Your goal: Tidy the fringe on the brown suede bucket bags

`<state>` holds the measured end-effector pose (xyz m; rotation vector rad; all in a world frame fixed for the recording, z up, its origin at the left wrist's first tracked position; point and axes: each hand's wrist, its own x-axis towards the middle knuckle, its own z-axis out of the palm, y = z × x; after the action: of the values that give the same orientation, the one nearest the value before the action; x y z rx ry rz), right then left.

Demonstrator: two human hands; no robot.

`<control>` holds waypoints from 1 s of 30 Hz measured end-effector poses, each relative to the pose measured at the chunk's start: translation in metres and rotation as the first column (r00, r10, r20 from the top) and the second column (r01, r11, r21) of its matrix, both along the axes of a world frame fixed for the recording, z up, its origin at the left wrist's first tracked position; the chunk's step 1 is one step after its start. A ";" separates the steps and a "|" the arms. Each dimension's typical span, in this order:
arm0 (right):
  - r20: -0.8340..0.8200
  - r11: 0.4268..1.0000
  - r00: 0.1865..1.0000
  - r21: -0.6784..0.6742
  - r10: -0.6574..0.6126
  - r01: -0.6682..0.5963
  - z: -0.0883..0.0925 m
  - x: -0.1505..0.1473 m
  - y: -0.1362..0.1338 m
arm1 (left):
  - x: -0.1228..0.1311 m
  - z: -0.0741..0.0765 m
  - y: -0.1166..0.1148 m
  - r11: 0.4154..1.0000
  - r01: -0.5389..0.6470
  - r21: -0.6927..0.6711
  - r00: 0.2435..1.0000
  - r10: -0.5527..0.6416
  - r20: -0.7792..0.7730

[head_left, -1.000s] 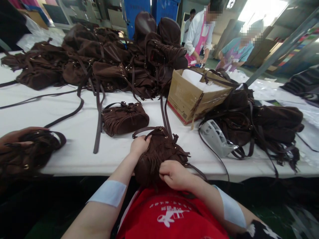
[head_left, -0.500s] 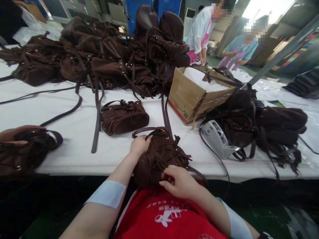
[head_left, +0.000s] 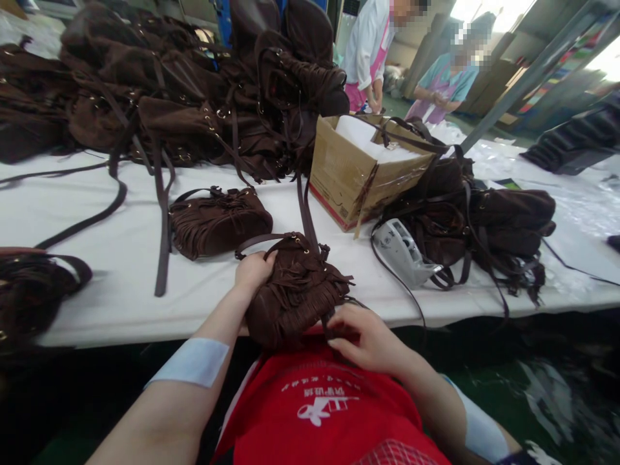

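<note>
A dark brown fringed handbag (head_left: 295,290) rests at the table's front edge, against my red apron (head_left: 339,381). My left hand (head_left: 254,271) is closed on its upper left side, beneath the short handle (head_left: 261,240). At the bag's lower right, my right hand (head_left: 363,332) has its fingers curled round a dark strap (head_left: 327,318); part of that grip is hidden. Just behind lies a second fringed handbag (head_left: 220,223) on its side, touched by neither hand.
Brown bags (head_left: 184,103) are heaped along the back. An open cardboard box (head_left: 343,174) holds white sheets. Beside it are a grey tape dispenser (head_left: 404,252) and more bags (head_left: 513,219). Another bag (head_left: 33,290) is at far left. Two people stand beyond the white table (head_left: 126,258).
The view has shifted, so the table's contents sit further left. My right hand has moved from the bag's front fringe to a strap at its lower right. My left hand keeps its hold.
</note>
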<state>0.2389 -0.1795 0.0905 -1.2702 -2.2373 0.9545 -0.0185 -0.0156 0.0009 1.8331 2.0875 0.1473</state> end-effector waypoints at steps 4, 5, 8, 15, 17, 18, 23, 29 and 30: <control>0.011 0.976 1.000 0.215 0.019 -0.021 -0.006 -0.040 0.046 | -0.001 -0.003 -0.003 1.000 -0.002 0.011 1.000 0.002 0.009; 0.059 0.972 0.998 0.233 0.019 -0.032 -0.013 -0.054 0.057 | -0.001 -0.004 -0.003 1.000 0.004 0.019 1.000 -0.004 0.010; 0.212 0.976 0.977 0.217 -0.030 -0.017 -0.041 -0.091 0.082 | -0.003 -0.005 -0.004 0.999 0.002 0.041 1.000 -0.003 0.003; 0.189 0.968 0.958 0.173 -0.215 0.182 -0.072 -0.099 0.097 | -0.004 -0.008 -0.004 0.998 -0.003 0.061 1.000 0.002 0.020; 0.227 0.988 0.967 0.121 -0.118 0.092 -0.064 -0.091 0.096 | -0.004 -0.009 -0.004 0.998 0.007 0.060 0.999 -0.009 0.032; 0.252 0.994 0.966 0.099 -0.059 0.035 -0.059 -0.087 0.094 | -0.004 -0.010 -0.004 0.998 0.015 0.059 0.999 -0.018 0.035; 0.268 0.983 0.947 0.002 0.178 -0.185 -0.031 -0.071 0.066 | -0.005 -0.010 -0.003 0.998 0.029 0.056 0.998 -0.032 0.046; -0.002 0.733 0.777 -0.332 0.629 -0.594 0.016 -0.033 0.033 | -0.005 -0.008 -0.003 0.998 -0.011 0.058 0.998 0.008 0.067; -0.034 0.708 0.762 -0.344 0.646 -0.616 0.023 -0.030 0.032 | -0.005 -0.008 -0.003 0.998 -0.015 0.058 0.997 0.011 0.071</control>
<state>0.2084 -0.1477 0.1131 -0.6294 -2.7331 1.6132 -0.0236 -0.0184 -0.0074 1.8211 2.0675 0.2753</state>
